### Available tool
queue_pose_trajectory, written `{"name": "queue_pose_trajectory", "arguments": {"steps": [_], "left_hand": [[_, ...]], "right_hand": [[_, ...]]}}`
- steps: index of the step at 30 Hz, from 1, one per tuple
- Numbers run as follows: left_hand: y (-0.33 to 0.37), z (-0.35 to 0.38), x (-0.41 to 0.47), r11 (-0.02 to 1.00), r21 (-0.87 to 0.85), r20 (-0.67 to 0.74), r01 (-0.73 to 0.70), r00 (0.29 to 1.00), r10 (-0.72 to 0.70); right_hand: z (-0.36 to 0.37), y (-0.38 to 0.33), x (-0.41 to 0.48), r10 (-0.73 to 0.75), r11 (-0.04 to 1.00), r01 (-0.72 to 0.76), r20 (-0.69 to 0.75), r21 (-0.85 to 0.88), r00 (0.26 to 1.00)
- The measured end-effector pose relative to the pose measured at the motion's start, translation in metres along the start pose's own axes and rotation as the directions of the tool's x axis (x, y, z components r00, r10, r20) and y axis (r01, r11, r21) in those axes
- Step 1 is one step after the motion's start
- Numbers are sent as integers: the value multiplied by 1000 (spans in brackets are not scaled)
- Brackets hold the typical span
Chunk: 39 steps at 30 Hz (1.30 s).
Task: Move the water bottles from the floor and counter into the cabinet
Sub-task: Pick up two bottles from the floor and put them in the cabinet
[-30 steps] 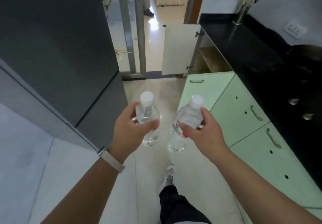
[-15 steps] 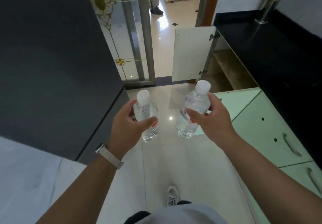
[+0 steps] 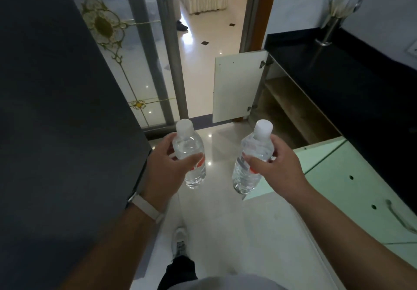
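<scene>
Currently held: two water bottles, one in each hand, caps uppermost.
Left hand: fingers and thumb wrapped round the middle of the left bottle, thumb lying across the label; a mid-body grasp that, by judgement, keeps the weight balanced while walking.
Right hand: curled round the upper body of the right bottle, just below the shoulder; this bottle is slightly tilted.
Bottle position: both in the air above the floor, apart from each other, between the dark appliance and the green drawer fronts.
Cabinet: ahead and to the right, beneath the black counter; wooden shelf exposed, no bottles visible inside from this angle.
Cabinet door: swung wide, so two occupied hands can reach the shelf without freeing one.
Stage (judged): transport; neither bottle is at the shelf yet.
</scene>
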<state>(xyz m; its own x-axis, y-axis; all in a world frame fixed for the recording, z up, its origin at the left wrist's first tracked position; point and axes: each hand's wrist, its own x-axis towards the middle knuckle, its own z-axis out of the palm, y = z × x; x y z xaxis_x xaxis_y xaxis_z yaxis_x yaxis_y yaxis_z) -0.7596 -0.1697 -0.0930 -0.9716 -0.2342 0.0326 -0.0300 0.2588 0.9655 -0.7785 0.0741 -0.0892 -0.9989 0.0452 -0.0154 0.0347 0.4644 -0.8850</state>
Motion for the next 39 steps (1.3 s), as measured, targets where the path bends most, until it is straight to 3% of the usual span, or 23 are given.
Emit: {"name": "queue_pose_trajectory", "arguments": {"steps": [8, 16, 22, 28, 39], "left_hand": [[-13, -16, 141, 998, -1, 162, -60, 985, 59], [-8, 23, 229, 997, -13, 323, -80, 943, 80], [-5, 81, 289, 994, 2, 401, -113, 910, 103], [-5, 145, 357, 985, 139, 472, -102, 881, 25], [13, 255, 439, 978, 188, 602, -92, 798, -41]], "right_hand": [[40, -40, 78, 55, 997, -64, -168, -49, 984], [33, -51, 124, 121, 991, -134, -299, -26, 946], [21, -14, 184, 197, 980, -197, -358, 37, 913], [-1, 28, 269, 293, 955, -251, -376, 157, 879], [-67, 74, 358, 414, 910, -373, -412, 180, 812]]}}
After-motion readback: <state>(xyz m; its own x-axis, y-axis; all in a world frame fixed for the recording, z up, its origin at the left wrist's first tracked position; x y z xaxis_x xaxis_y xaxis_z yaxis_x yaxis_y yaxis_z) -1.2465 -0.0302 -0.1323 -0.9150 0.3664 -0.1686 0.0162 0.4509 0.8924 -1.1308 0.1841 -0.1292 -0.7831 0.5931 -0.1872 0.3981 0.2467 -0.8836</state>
